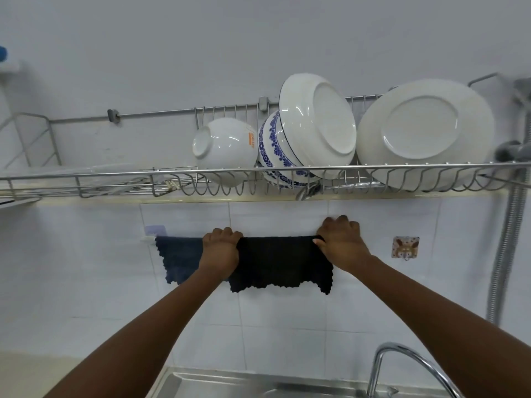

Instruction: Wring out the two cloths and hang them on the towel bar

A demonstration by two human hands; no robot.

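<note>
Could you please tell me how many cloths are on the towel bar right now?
2. The blue cloth hangs at the bar's left end; the black cloth hangs right of it, gripped by the left hand and right hand. No others are visible.

Both arms outstretched, left hand (220,248) and right hand (342,242) clenched, knuckles up

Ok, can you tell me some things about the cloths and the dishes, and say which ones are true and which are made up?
1. Both hands grip the black cloth. True: the left hand and right hand hold its top corners.
2. The blue cloth lies in the sink. False: it hangs on the towel bar, left of the black cloth.
3. The dish rack above holds bowls and plates. True.
4. The rack is empty. False: a white bowl sits there among other dishes.
</note>
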